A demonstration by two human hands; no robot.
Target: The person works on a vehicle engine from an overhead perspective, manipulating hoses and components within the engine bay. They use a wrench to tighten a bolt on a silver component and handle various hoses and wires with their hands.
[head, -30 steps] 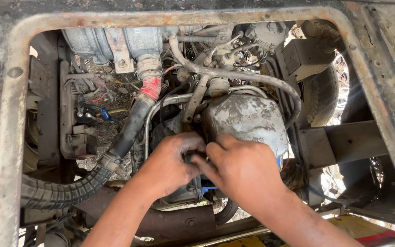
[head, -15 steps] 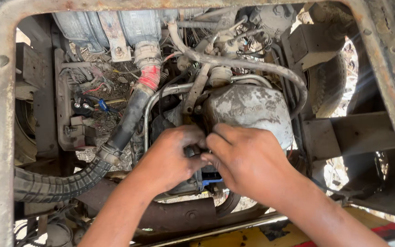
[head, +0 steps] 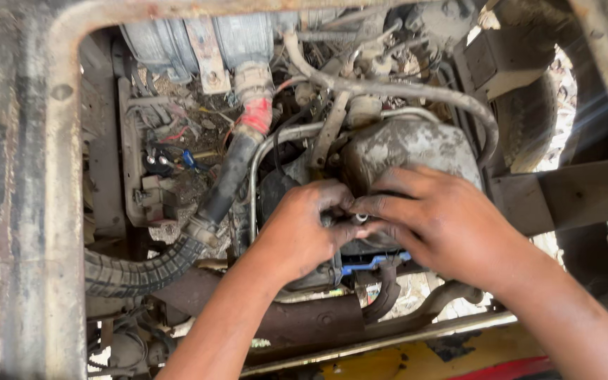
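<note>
Two hands: both greasy, reaching down through a rusty opening into an engine bay and meeting at one small part in the middle.
Frame (head: pixel 29 211): rusted, flaking metal surround with rounded corners, bordering the bay on the left and top.
Tyre (head: pixel 536 119): dark rubber, seen at the upper right beyond the engine parts, sunlit ground beside it.
Housing (head: pixel 416 148): rounded, dirt-caked grey metal body, just above and behind the fingers of both hands.
Ribbed hose (head: pixel 142 267): black corrugated tube curving from lower left, joined to a smooth black hose that rises to a red-banded fitting (head: pixel 256 116).
Thin pipe (head: pixel 402 90): pale, dusty line arching over the housing from upper centre to the right.
Right hand (head: pixel 445 222): comes in from the lower right, palm down, fingers stretched left; thumb and forefinger pinch the small part.
Left hand (head: pixel 297 232): comes up from the bottom centre, back of the hand toward the camera, fingers curled inward and closed on the same part from the left.
Small part (head: pixel 359 218): a light metallic bit, mostly hidden between the fingertips, sitting just below the housing; its exact shape cannot be told.
Blue clip (head: pixel 371 262): bright blue plastic piece directly beneath the hands.
</note>
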